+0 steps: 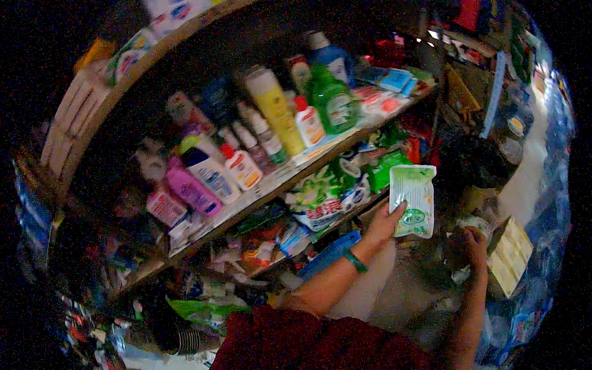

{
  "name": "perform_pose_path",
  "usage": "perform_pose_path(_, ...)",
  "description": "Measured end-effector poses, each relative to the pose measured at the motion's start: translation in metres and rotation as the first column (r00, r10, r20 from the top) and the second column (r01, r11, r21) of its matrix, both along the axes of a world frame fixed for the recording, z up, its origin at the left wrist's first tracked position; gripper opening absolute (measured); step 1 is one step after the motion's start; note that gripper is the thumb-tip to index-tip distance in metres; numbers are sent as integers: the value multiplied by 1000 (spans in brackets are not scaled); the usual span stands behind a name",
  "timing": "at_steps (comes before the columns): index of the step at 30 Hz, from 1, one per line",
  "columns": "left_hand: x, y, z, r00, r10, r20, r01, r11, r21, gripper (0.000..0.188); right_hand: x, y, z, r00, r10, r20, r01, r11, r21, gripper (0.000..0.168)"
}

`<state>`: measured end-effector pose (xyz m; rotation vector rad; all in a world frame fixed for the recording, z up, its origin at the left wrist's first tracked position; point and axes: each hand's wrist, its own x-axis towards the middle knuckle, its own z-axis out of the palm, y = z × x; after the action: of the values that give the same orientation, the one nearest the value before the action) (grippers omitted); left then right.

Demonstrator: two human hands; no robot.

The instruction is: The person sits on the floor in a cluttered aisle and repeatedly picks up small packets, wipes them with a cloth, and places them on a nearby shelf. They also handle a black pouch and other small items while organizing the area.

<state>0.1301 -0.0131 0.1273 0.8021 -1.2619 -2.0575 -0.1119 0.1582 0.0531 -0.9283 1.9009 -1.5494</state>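
A green and white plastic pouch point(412, 201) with writing stands out in my left hand point(384, 224), the thumb across its front. A green bangle point(355, 261) circles that wrist. Further right, my right hand point(475, 238) has its fingers bent at a pale, roundish thing point(478, 224), blurred and dim; whether it grips this is unclear. A yellowish carton point(510, 256) is just right of that hand. Left of the pouch, plastic bags of what looks like laundry detergent point(319, 201) lie on a lower shelf.
The upper wooden shelf point(273, 178) holds a green bottle point(330, 104), a yellow bottle point(277, 111), a pink bottle point(192, 187) and several others. A blue flat object point(330, 254) lies below the shelves. A dark-haired person's head point(471, 159) appears beyond my right hand.
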Motion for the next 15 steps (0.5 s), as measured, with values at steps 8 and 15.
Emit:
perform_pose_path(8,113,3,-5,995,0,-98,-10,995,-103,32,-36,27,-57,979,-202,-3,201,977,-70,32)
perform_pose_path(15,170,17,14,995,80,-65,-89,986,-139,32,-11,46,-44,995,-90,35,93,991,-96,31)
